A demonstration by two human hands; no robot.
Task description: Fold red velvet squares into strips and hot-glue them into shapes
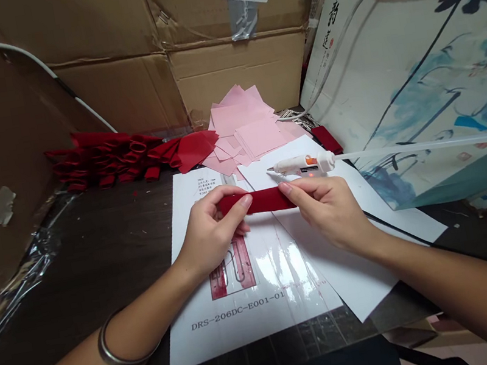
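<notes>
A flat, deep-red fabric strip (258, 202) is held level just above a white printed sheet (221, 334). One end is pinched by the left hand (212, 233) and the other by the right hand (332, 215), so the hands stay apart, bridged only by the strip. Pressure from the thumbs and fingers keeps the strip flat and taut; an even pinch at both ends suits this soft material well. Both forearms angle inward, with a metal bangle (105, 346) on the left wrist. Just beyond the strip lies a white hot glue gun (303, 165) with a long, clear glue stick (422, 146). Farther beyond the strip, pale pink paper squares (243, 124) and folded red fabric pieces (106, 161) are heaped at the back of the dark wooden counter (94, 231).
</notes>
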